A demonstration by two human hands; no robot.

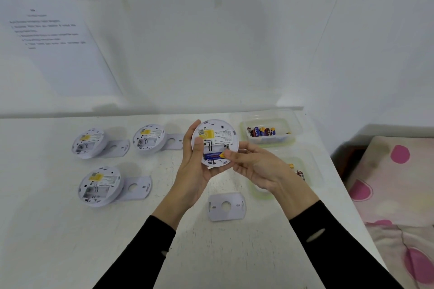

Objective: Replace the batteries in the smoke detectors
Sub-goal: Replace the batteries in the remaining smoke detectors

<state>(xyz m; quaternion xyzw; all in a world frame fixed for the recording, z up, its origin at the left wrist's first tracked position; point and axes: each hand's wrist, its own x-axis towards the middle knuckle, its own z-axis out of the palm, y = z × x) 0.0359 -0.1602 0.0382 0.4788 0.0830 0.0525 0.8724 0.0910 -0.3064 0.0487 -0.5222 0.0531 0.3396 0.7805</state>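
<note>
My left hand (193, 166) holds a round white smoke detector (219, 135) up above the table, its back facing me. A blue battery (212, 156) lies in its open compartment. The fingertips of my right hand (256, 168) pinch the gold end of that battery at the compartment's right side. Three more detectors lie on their faces with empty compartments: one at the far left (88, 143), one at the back middle (149, 138), one at the near left (99, 186).
A clear tub (291, 135) at the back right holds several batteries. A second tub (312, 171), partly behind my right hand, holds a few more. A loose mounting plate (226, 206) lies below my hands. A bed with a pink-spotted cover (399, 183) stands right of the table.
</note>
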